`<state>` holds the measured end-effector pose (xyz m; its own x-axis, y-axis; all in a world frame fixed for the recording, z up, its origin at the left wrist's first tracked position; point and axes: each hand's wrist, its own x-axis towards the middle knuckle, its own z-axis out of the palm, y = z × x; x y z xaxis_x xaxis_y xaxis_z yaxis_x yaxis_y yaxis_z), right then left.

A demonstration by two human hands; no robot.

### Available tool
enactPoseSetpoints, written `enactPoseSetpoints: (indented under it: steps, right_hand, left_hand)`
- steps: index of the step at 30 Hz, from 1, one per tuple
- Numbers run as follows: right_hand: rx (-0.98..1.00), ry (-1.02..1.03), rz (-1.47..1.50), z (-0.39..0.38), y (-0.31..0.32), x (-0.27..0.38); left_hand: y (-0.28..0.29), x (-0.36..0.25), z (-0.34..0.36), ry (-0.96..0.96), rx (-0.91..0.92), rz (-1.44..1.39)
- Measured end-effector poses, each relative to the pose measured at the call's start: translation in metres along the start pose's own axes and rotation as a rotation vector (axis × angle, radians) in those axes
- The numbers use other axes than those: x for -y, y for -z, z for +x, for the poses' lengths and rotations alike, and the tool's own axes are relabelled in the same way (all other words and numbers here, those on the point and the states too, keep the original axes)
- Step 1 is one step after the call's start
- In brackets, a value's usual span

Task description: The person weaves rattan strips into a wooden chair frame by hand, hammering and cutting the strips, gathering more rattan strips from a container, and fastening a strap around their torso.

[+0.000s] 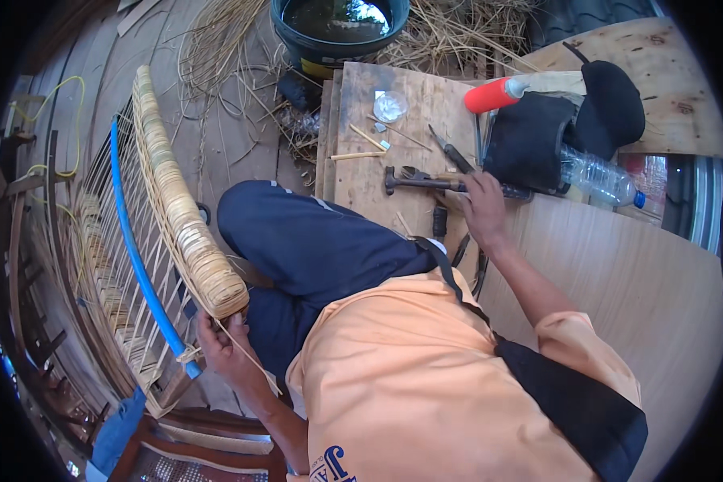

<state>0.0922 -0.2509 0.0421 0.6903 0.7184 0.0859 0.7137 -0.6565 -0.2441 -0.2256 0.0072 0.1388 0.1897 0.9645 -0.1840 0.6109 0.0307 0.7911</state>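
A rattan-woven frame (186, 217), its thick edge wrapped in pale cane, stands on my left, leaning by my bent knee. At its near lower end, my left hand (226, 351) is closed, pinching a thin rattan strand (253, 359) that trails across the fingers. A blue tube (140, 269) runs along the frame's stretched strands. Off to the right, my right hand (486, 210) lies over the tool handles on the board, its fingers slightly apart. Under and beside those fingers are a hammer (426, 183) and a knife (455, 157); the fingertips partly hide the handles.
On the wooden board (434, 92) lie cane offcuts (368, 138) and a red bottle (490, 95). A water bucket (339, 36) and loose rattan (466, 32) are beyond it. To the right are a black cap (613, 104), a black bag (526, 140) and a plastic bottle (606, 178).
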Motion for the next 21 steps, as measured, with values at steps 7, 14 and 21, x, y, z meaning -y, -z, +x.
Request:
enactPoseSetpoints:
  steps: [7,14,21]
  right_hand:
    - [0.58,-0.744,-0.037,-0.093,-0.014,-0.025]
    - [0.403,-0.71,0.113,-0.137,-0.046,-0.06]
    - [0.828,-0.269,0.022,-0.158,-0.032,-0.133]
  left_hand:
    - [0.002,-0.001,0.005,-0.028,0.048,0.064]
    - [0.008,-0.008,0.002,-0.099,0.039,0.207]
    - [0.012,0.003,0.007,-0.32,-0.096,0.301]
